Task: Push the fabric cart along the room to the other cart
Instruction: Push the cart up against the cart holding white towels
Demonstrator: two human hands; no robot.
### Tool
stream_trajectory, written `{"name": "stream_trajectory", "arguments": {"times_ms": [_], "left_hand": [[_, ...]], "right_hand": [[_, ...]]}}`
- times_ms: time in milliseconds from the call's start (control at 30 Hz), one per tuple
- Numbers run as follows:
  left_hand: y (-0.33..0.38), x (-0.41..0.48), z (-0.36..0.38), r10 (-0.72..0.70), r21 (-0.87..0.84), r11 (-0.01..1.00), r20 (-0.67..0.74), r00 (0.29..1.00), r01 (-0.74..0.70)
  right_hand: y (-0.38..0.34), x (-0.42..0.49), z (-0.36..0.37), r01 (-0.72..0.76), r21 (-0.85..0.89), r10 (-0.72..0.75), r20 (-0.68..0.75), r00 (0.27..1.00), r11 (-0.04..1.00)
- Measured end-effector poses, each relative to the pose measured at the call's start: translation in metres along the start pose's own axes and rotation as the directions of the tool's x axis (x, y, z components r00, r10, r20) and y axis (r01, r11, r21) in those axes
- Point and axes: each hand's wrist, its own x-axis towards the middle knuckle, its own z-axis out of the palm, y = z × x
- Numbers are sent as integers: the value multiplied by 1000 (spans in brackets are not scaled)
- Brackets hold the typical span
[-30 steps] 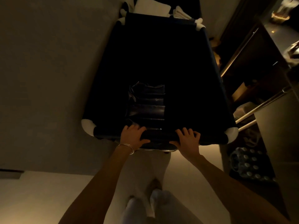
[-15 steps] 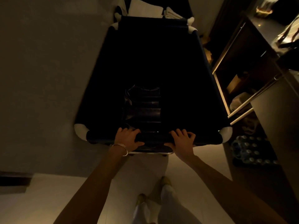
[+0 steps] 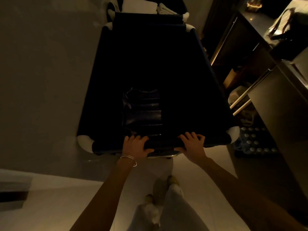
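The dark fabric cart (image 3: 208, 77) with white corner caps fills the middle of the dim head view. Folded dark items lie inside near its front rim. My left hand (image 3: 135, 145), with a thin bracelet on the wrist, grips the near rim left of centre. My right hand (image 3: 193, 145) grips the same rim right of centre. Right beyond the far rim stands the other cart (image 3: 150, 15), also dark with white corners, holding white folded linen. The two carts look close together or touching; I cannot tell which.
A plain wall (image 3: 41, 72) runs close along the left side. On the right stands a dark shelving unit (image 3: 241, 52) with a counter and rails. A pack of bottles (image 3: 255, 140) sits on the floor by the cart's near right corner. My feet are on the pale floor behind the cart.
The cart has rolled forward along the wall toward the other cart, and I have stepped after it. Both hands hold the same places on the rim.
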Motion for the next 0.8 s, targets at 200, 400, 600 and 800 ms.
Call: {"name": "stream_trajectory", "arguments": {"times_ms": [200, 400, 600, 800], "left_hand": [[-2, 12, -4, -12, 3, 1000, 14, 1000, 12], [-8, 33, -8, 10, 14, 1000, -10, 1000, -9], [-14, 58, -15, 15, 24, 1000, -28, 999, -15], [-19, 89, -28, -1, 58, 998, 25, 1000, 0]], "right_hand": [[3, 12, -3, -7, -32, 10, 94, 996, 999], [6, 34, -5, -19, 58, 9, 170, 985, 998], [10, 63, -10, -27, 73, 13, 179, 984, 997], [15, 95, -12, -16, 56, 5, 204, 979, 998]]}}
